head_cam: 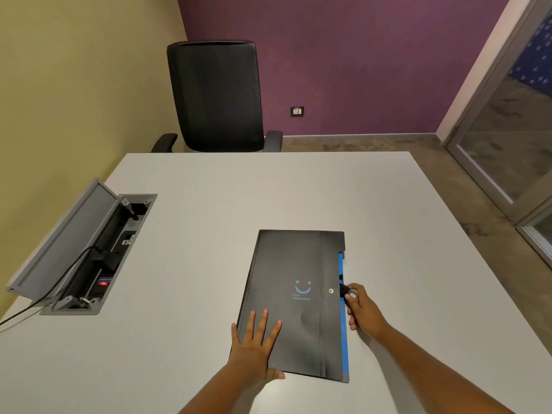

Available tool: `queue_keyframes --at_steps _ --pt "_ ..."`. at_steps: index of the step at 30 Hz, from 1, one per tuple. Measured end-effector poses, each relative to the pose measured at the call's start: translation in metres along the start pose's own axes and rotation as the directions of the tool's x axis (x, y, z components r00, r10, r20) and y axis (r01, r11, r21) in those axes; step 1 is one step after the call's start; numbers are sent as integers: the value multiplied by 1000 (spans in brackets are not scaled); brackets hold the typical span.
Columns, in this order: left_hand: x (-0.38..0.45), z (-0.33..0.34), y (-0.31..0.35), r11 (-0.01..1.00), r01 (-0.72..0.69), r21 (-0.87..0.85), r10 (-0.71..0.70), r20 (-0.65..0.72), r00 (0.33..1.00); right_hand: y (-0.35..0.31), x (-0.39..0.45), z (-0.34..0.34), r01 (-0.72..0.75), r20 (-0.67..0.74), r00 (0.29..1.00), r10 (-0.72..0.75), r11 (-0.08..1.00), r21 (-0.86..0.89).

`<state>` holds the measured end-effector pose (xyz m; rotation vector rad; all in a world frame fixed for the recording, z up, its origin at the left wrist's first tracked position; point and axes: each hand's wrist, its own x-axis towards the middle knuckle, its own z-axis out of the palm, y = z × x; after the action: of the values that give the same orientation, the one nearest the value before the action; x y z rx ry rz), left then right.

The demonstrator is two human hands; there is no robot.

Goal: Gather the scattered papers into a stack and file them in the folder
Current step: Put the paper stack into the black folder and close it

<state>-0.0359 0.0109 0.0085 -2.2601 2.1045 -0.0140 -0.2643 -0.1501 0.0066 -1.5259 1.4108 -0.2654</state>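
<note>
A black folder [298, 297] with a blue smiley print lies closed on the white table [209, 204], slightly right of centre. A blue edge shows along its right side. My left hand [255, 345] lies flat, fingers spread, on the folder's near left corner. At the folder's right edge my right hand [360, 309] pinches its small black strap tab [344, 288], beside the metal snap button [331, 291]. No loose papers are visible on the table.
An open grey cable box [80, 252] with sockets and a black cable is sunk into the table at the left. A black mesh office chair [215, 97] stands at the far edge. A glass door is at the right.
</note>
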Motion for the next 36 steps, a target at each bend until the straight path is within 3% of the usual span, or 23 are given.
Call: queue_keyframes --at_steps 3,10,12,14,16,20,24,36 --pt "1 -1 0 999 -34 6 34 -3 999 2 1 -2 -24 -21 999 26 993 116" --pt "3 2 0 1000 -29 -10 29 -25 999 1 -1 -4 -40 -16 999 44 981 191" --pt "3 3 -1 999 -38 -3 38 -36 999 -1 -5 1 -9 -5 1000 9 995 100" --pt "3 4 -1 999 -36 -17 35 -32 999 5 -10 7 108 -32 993 -113 986 -127" --pt "4 3 0 999 -45 -9 45 -15 999 11 -16 10 184 -6 980 -198 920 -346" --pt "4 2 -2 997 -77 -8 77 65 995 10 -21 15 199 90 979 -181 775 -599" --pt "2 5 -1 999 -39 -16 38 -41 998 3 -19 20 166 93 986 -140 716 -678" --pt "4 10 -2 999 -47 -7 46 -49 998 0 -26 21 80 24 996 -89 710 -699"
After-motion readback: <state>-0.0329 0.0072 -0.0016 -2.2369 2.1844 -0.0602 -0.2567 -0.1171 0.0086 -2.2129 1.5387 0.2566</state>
